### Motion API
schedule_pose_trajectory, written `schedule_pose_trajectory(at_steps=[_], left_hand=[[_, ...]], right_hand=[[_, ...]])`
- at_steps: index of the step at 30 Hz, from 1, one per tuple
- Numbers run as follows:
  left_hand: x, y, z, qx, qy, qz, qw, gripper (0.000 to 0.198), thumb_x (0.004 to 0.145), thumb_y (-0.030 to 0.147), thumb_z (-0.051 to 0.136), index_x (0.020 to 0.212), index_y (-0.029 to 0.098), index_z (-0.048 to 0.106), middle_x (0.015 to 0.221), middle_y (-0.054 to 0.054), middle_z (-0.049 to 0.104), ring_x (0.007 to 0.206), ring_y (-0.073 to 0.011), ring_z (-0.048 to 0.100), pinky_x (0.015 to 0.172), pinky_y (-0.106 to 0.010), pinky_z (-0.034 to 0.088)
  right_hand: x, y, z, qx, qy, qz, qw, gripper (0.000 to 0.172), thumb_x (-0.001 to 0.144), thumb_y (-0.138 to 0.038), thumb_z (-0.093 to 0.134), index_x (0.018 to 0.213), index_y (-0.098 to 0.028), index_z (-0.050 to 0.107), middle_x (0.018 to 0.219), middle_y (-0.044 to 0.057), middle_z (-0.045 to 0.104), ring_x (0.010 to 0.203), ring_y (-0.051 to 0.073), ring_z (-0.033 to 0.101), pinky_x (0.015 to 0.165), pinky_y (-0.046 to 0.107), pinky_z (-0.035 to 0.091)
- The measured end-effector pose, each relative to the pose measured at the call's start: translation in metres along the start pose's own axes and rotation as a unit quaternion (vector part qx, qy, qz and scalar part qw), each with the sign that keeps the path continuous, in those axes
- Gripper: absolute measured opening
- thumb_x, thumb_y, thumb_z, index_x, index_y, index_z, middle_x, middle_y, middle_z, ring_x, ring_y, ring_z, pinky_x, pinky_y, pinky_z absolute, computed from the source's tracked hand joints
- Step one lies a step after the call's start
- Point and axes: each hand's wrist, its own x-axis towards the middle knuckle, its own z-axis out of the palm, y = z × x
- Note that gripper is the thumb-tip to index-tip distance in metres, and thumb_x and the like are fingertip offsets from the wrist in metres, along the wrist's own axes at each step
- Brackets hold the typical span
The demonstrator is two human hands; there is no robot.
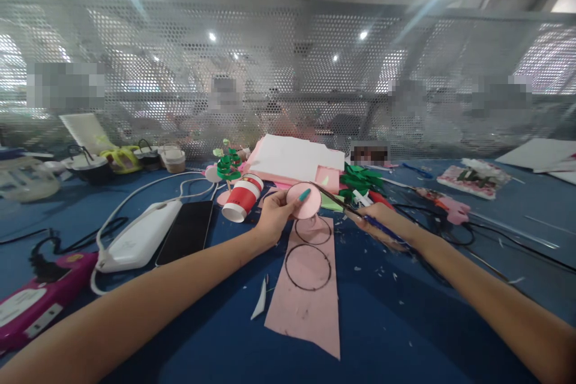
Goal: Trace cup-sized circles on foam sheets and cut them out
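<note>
My left hand [274, 216] pinches a round pink paper disc [304, 207], its thumb lying on the face. From the right, my right hand [375, 225] is closed on scissors [333, 197], whose dark blades reach the disc's upper right edge. A blue, pen-like length runs along that hand; I cannot tell whether it belongs to the scissors. Below the disc, a pink paper strip [310, 306] with two drawn black circles lies on the table. A white paper scrap [259, 300] sits to its left.
A red paper cup [243, 197] lies tipped beside a green paper plant [228, 163]. Farther left are a phone [186, 233], a white power bank [139, 237] and a magenta power strip [49, 294]. A paper stack [297, 157] stands behind; a pink glue gun [452, 209] is right.
</note>
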Motion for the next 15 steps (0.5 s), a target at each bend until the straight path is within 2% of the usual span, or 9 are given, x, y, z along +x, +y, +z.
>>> schedule_pose_trajectory(at_steps=[5, 15], left_hand=[[0.0016, -0.0025, -0.0007, 0.004, 0.003, 0.001, 1.000, 0.035, 0.052, 0.031, 0.079, 0.080, 0.014, 0.069, 0.078, -0.002, 0.070, 0.068, -0.0124, 0.062, 0.060, -0.022, 0.050], [0.0014, -0.0030, -0.0009, 0.025, -0.047, -0.004, 0.999, 0.036, 0.052, 0.030, 0.079, 0.082, 0.013, 0.070, 0.075, -0.004, 0.071, 0.063, -0.0115, 0.061, 0.057, -0.020, 0.048]], right_hand=[[-0.0010, 0.0011, -0.0001, -0.008, 0.002, -0.008, 1.000, 0.053, 0.081, -0.064, 0.033, 0.062, -0.018, 0.050, 0.048, 0.001, 0.047, 0.043, 0.013, 0.046, 0.042, 0.023, 0.032], [-0.0019, -0.0052, -0.0051, -0.014, -0.007, -0.005, 1.000, 0.054, 0.082, -0.065, 0.030, 0.069, -0.017, 0.052, 0.052, 0.002, 0.048, 0.047, 0.014, 0.047, 0.045, 0.024, 0.032]])
